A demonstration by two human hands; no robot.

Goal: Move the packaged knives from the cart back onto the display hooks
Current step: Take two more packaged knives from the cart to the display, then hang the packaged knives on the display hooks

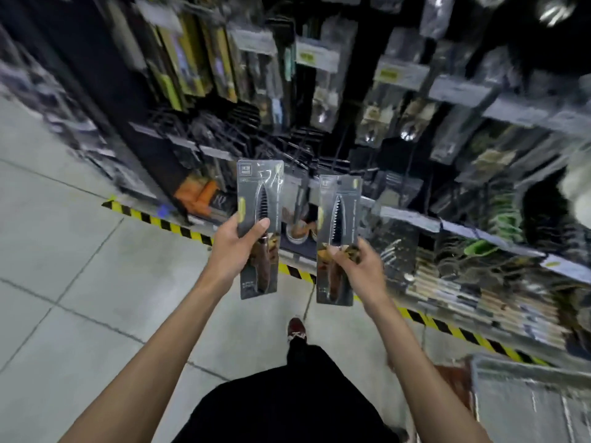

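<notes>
The hanging packages point(316, 55) blur beyond reading; the cart point(527, 401) is cropped bottom-right.

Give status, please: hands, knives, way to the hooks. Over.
Left hand grips one packaged knife, upright. Right hand grips second packaged knife, upright. Neither on display hooks yet. Nothing seen blocking.

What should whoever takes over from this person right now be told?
Left hand grips one packaged knife by its middle; right hand pinches a second packaged knife.
Both packs are upright, blade tips up, in front of the display hooks; neither is hung yet.
Cart is at lower right, contents too blurred to tell.
Remaining: hang both packs on hooks.
</notes>
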